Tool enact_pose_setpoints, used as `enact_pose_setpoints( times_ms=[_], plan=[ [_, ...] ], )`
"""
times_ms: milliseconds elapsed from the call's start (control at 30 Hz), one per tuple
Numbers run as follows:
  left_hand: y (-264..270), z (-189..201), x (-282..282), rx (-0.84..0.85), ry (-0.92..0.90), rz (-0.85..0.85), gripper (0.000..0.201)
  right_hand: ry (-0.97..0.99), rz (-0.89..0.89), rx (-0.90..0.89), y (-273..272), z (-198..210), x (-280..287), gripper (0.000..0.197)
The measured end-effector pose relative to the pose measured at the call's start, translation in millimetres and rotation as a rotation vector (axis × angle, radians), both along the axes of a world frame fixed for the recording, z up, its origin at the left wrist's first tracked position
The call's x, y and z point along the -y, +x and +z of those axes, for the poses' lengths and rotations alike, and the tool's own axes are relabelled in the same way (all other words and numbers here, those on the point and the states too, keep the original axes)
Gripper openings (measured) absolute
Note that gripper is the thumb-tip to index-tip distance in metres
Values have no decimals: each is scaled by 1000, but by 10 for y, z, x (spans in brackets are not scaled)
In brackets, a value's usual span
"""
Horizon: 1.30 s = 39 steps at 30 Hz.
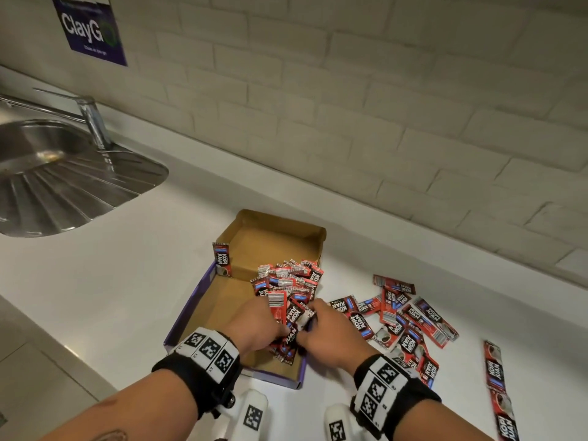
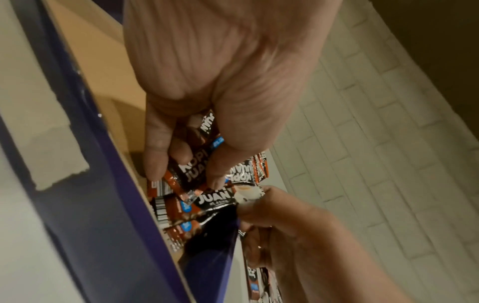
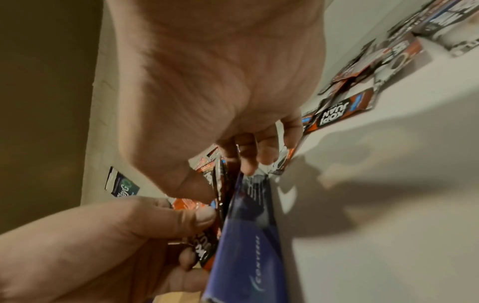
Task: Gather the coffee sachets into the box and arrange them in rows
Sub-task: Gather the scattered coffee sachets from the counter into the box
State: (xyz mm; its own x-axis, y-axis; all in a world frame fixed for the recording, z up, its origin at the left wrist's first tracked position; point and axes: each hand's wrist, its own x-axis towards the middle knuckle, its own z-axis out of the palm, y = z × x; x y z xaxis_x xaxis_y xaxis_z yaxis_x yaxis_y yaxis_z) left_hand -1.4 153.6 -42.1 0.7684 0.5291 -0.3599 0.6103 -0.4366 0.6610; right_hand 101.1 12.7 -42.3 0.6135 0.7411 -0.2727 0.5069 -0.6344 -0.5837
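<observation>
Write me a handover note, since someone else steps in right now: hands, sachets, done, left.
Left hand: pinches sachets inside the box, near its right wall.
Right hand: grips sachets at that same wall.
Done: a jumbled heap of sachets lies in the box's right half; one sachet stands at the left wall.
Left: loose sachets on the counter right of the box, plus a joined strip far right. No neat rows yet.

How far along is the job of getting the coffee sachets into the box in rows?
Partly done. A jumbled batch of sachets already sits in the box, not in rows. The left hand and right hand both grip sachets at the box's right wall. A loose pile and a sachet strip wait on the counter.
</observation>
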Motion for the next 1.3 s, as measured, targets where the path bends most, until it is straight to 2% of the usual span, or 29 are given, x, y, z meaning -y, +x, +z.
enact_pose_setpoints(
  times_ms=[100,233,300,467,633,733,833,933,1000,1100,1167,1300],
  plan=[
    [36,-13,31,7,19,-71,24,60,-24,-5,-11,-46,37,58],
    [45,-19,45,46,28,-139,34,118,-101,37,-34,-158,-15,72],
    [34,-37,23,62,14,-114,36,148,-119,32,-43,-168,-65,71],
    [-45,-75,-25,111,-31,-58,31,153,-150,46,-13,-221,-119,51],
    [-200,-12,-227,116,-59,93,16,144,-147,29,9,-227,-120,49],
    [-282,14,-473,39,44,187,6,140,-148,23,7,-231,-109,51],
    [-355,14,-648,-192,177,67,15,130,-156,24,6,-261,-111,53],
    [-437,-15,-649,-358,331,-112,40,129,-148,30,11,-276,-115,53],
    [-462,-12,-640,-358,381,-190,46,128,-146,31,11,-282,-115,53],
    [-431,20,-639,-335,361,-262,31,122,-149,35,4,-289,-111,53],
    [-401,7,-650,-331,351,-307,28,119,-147,34,-2,-279,-111,54],
    [-387,25,-706,-288,293,-293,23,125,-134,41,2,-250,-104,54]
  ],
)
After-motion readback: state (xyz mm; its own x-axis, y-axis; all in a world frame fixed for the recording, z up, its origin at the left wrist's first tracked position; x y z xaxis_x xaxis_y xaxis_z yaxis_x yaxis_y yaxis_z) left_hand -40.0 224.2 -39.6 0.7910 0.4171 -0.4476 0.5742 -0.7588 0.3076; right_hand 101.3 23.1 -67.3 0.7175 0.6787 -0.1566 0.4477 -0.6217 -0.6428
